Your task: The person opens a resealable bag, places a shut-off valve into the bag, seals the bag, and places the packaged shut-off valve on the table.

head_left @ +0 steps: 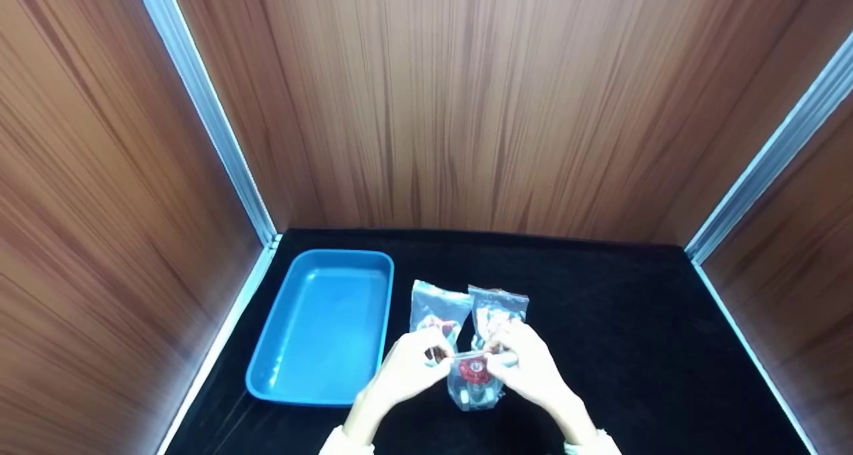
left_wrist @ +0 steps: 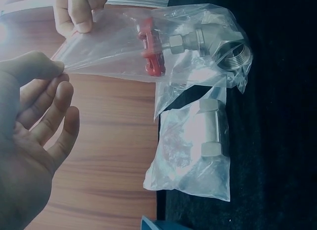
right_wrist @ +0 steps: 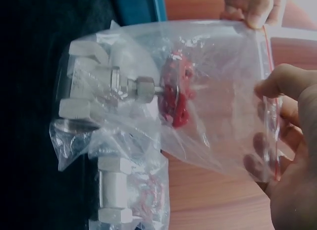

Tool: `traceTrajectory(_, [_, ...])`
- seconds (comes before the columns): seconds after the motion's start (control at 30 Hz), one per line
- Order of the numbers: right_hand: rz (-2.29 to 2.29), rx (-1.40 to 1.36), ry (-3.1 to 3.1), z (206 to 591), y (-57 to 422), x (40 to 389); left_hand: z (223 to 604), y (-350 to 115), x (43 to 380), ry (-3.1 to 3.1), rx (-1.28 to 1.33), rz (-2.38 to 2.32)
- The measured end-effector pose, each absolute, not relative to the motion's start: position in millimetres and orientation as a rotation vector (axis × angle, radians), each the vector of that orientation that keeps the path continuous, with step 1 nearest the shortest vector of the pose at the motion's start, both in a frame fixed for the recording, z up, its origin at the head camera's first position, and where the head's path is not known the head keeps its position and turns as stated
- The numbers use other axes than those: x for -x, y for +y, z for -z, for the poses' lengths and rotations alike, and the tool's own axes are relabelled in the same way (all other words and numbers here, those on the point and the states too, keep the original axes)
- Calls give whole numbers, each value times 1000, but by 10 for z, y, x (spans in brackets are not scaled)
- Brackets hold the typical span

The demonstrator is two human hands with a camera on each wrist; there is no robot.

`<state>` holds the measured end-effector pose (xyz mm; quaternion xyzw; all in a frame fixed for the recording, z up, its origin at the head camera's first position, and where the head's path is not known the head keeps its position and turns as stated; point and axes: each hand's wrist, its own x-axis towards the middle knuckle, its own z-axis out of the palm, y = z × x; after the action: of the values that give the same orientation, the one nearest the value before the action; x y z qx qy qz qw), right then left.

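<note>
A clear zip bag (head_left: 481, 404) hangs upright between my hands. Inside is a metal gate valve (left_wrist: 208, 39) with a red handwheel (right_wrist: 177, 89). My left hand (head_left: 410, 370) pinches one top corner of this bag between thumb and forefinger. At the opposite end of the red-lined top edge, my right hand (head_left: 533, 367) pinches the bag, its other fingers behind the plastic. Behind the hands lie two more clear bags, one at left (head_left: 436, 302) and one at right (head_left: 500, 300); both hold metal and red parts, partly covered by the hands.
Left of the hands, a blue tray (head_left: 320, 328) rests on the black cloth surface (head_left: 626, 335). Wood-grain panels (head_left: 466, 108) stand at the back and both sides, with metal corner strips (head_left: 206, 108) between them.
</note>
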<state>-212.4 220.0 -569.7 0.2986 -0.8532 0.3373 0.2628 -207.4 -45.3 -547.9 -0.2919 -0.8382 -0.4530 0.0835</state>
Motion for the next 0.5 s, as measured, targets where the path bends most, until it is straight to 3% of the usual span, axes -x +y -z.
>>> traceTrajectory(0.5, [-968,-780,-2328,5691,2274,2122,5467,-460,2061,-2506,865,1347])
